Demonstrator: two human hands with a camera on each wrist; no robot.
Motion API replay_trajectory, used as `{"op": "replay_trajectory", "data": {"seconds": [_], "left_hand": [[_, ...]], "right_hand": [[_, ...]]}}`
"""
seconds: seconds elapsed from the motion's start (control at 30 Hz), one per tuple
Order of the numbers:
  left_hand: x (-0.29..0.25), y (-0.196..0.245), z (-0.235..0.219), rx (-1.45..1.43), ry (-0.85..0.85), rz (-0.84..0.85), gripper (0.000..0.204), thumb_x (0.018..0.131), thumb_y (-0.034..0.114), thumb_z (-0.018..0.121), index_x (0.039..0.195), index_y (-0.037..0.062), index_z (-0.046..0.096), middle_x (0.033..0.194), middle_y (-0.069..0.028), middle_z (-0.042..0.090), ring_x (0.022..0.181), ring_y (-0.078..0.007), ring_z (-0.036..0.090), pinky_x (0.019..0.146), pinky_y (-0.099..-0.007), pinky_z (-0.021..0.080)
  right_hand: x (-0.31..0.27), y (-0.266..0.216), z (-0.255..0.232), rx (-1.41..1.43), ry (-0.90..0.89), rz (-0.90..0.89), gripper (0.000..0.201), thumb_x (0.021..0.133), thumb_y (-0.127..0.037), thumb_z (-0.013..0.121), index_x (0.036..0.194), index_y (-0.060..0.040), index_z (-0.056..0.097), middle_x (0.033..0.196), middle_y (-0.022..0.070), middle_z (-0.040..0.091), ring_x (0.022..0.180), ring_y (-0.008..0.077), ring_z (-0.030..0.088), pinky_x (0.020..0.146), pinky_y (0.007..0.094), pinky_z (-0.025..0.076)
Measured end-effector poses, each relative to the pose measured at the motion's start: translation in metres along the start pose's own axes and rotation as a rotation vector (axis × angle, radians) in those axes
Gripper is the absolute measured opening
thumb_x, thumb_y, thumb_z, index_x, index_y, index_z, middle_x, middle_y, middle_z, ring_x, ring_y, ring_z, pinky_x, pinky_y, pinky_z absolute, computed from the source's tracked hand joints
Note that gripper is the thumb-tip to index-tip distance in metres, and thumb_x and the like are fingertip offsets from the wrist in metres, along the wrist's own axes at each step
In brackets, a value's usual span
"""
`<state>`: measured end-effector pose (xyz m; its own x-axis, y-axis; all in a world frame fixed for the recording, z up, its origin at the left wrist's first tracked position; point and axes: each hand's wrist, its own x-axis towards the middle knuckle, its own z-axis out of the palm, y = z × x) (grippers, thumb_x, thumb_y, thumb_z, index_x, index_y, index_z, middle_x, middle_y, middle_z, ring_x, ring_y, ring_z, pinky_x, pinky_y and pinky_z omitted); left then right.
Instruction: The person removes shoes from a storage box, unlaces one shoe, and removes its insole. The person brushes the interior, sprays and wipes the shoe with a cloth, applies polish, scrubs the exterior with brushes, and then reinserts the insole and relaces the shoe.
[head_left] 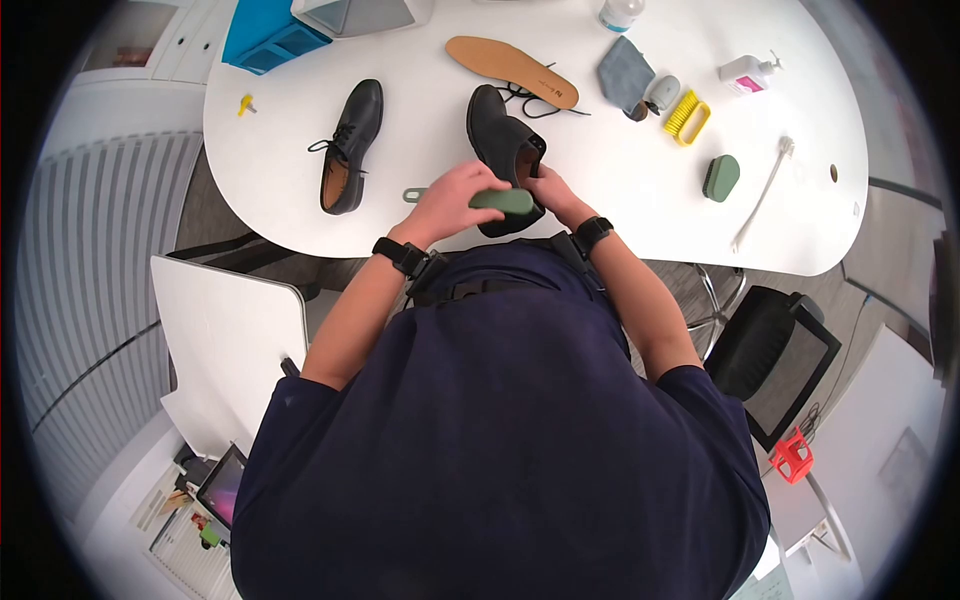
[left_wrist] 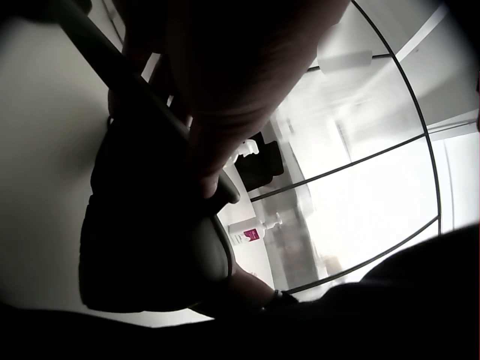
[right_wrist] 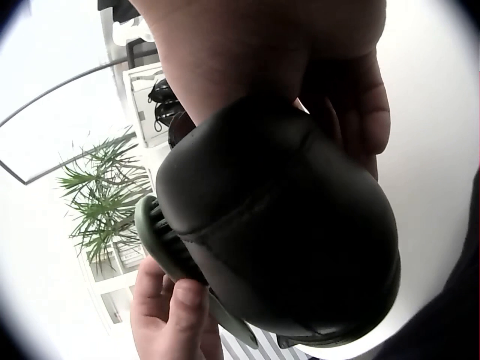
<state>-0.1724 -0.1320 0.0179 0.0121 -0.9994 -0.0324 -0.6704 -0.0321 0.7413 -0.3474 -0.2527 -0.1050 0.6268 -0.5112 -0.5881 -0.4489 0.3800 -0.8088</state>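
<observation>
In the head view, a black leather shoe [head_left: 497,135] is at the table's front edge, its toe pointing away from me. My left hand [head_left: 455,205] grips a green long-handled brush [head_left: 510,202], which overlaps the heel half of the shoe. The right wrist view shows its dark bristles [right_wrist: 161,221] against the shoe's side, with left-hand fingers [right_wrist: 184,300] around the green back. At the shoe's opening, my right hand [head_left: 556,195] holds the upper, fingers partly hidden inside. The left wrist view is very dark around the shoe [left_wrist: 142,225].
Left on the table lies another black laced shoe [head_left: 352,145]. Beyond the held shoe are a tan insole [head_left: 510,70] and black laces [head_left: 540,105]. To the right are a grey cloth [head_left: 624,72], yellow brush [head_left: 686,118], green brush [head_left: 721,178] and pump bottle [head_left: 746,74].
</observation>
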Motion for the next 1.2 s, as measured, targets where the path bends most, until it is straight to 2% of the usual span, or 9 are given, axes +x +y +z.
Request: {"op": "replay_trajectory", "data": {"seconds": [0.13, 0.27, 0.37, 0.47, 0.7, 0.83, 0.9, 1.13, 1.2], "left_hand": [[-0.005, 0.005, 0.001, -0.086, -0.195, 0.03, 0.036, 0.073, 0.017, 0.077, 0.106, 0.0088, 0.066, 0.099, -0.0059, 0.059, 0.095, -0.0247, 0.058, 0.084, -0.0347, 0.048], [-0.011, -0.015, 0.008, 0.033, -0.02, -0.101, 0.036, 0.075, 0.02, 0.076, 0.107, 0.0084, 0.065, 0.099, -0.0064, 0.06, 0.094, -0.026, 0.059, 0.082, -0.0354, 0.049], [-0.011, -0.024, 0.003, 0.017, 0.13, -0.179, 0.035, 0.077, 0.023, 0.075, 0.107, 0.0079, 0.065, 0.1, -0.0067, 0.06, 0.094, -0.0265, 0.06, 0.081, -0.0357, 0.05], [-0.011, -0.027, -0.002, -0.067, 0.194, -0.233, 0.034, 0.083, 0.023, 0.073, 0.11, 0.0046, 0.063, 0.101, -0.0073, 0.062, 0.089, -0.0222, 0.062, 0.078, -0.0328, 0.051], [0.0, -0.023, -0.01, -0.814, 0.408, -0.411, 0.037, 0.094, 0.019, 0.063, 0.117, -0.0052, 0.047, 0.105, -0.0116, 0.062, 0.093, -0.0171, 0.065, 0.08, -0.0299, 0.054], [0.004, -0.016, -0.013, -0.935, 0.426, -0.422, 0.036, 0.094, 0.018, 0.063, 0.116, -0.0035, 0.044, 0.106, -0.012, 0.06, 0.094, -0.0194, 0.065, 0.082, -0.0321, 0.055], [0.007, -0.01, -0.012, -0.982, 0.415, -0.401, 0.03, 0.097, 0.016, 0.057, 0.117, -0.001, 0.043, 0.11, -0.0113, 0.057, 0.1, -0.0251, 0.065, 0.088, -0.0374, 0.055], [0.025, -0.002, 0.007, -1.152, 0.248, -0.318, 0.032, 0.097, 0.016, 0.057, 0.122, 0.0001, 0.043, 0.115, -0.0116, 0.057, 0.11, -0.0255, 0.061, 0.094, -0.0377, 0.052], [0.03, -0.017, 0.02, -0.854, 0.163, -0.22, 0.036, 0.093, 0.016, 0.063, 0.12, -0.0011, 0.047, 0.12, -0.0115, 0.057, 0.114, -0.0228, 0.058, 0.097, -0.0381, 0.048]], "right_hand": [[0.006, 0.004, 0.002, -0.152, -0.015, -0.035, 0.038, 0.083, -0.016, 0.053, 0.113, 0.0047, 0.06, 0.098, 0.0161, 0.067, 0.09, 0.0221, 0.064, 0.079, 0.0336, 0.049], [0.023, 0.032, -0.001, -0.323, 0.047, -0.15, 0.045, 0.084, -0.02, 0.053, 0.121, 0.0048, 0.053, 0.098, 0.0215, 0.068, 0.091, 0.0265, 0.068, 0.082, 0.0353, 0.051], [-0.005, -0.011, 0.001, -0.332, -0.036, 0.036, 0.052, 0.083, -0.023, 0.056, 0.128, 0.0039, 0.048, 0.099, 0.0218, 0.069, 0.088, 0.0289, 0.069, 0.082, 0.0367, 0.052], [-0.011, -0.012, 0.003, -0.405, -0.059, -0.082, 0.057, 0.082, -0.024, 0.058, 0.131, 0.0032, 0.045, 0.099, 0.0218, 0.069, 0.084, 0.0313, 0.069, 0.082, 0.0376, 0.053], [-0.016, -0.018, 0.004, -0.685, -0.089, -0.147, 0.059, 0.085, -0.029, 0.064, 0.132, 0.0015, 0.046, 0.107, 0.0205, 0.067, 0.1, 0.031, 0.065, 0.088, 0.0368, 0.05], [-0.037, -0.037, 0.006, -0.7, -0.002, -0.389, 0.051, 0.09, -0.028, 0.062, 0.13, 0.0006, 0.049, 0.114, 0.0196, 0.064, 0.104, 0.0278, 0.064, 0.089, 0.0351, 0.05], [-0.052, -0.062, 0.004, -0.31, -0.037, -0.428, 0.037, 0.093, -0.027, 0.057, 0.121, -0.0021, 0.057, 0.116, 0.0194, 0.061, 0.101, 0.0288, 0.063, 0.087, 0.0374, 0.05], [-0.082, -0.077, -0.007, -0.263, -0.177, -0.286, 0.034, 0.096, -0.024, 0.055, 0.12, -0.0008, 0.055, 0.089, 0.0095, 0.065, 0.083, 0.0166, 0.063, 0.074, 0.0329, 0.051], [-0.078, -0.055, -0.022, -0.176, -0.042, -0.271, 0.033, 0.096, -0.023, 0.055, 0.12, -0.0001, 0.054, 0.085, 0.0074, 0.066, 0.077, 0.0141, 0.062, 0.071, 0.0319, 0.05]]}}
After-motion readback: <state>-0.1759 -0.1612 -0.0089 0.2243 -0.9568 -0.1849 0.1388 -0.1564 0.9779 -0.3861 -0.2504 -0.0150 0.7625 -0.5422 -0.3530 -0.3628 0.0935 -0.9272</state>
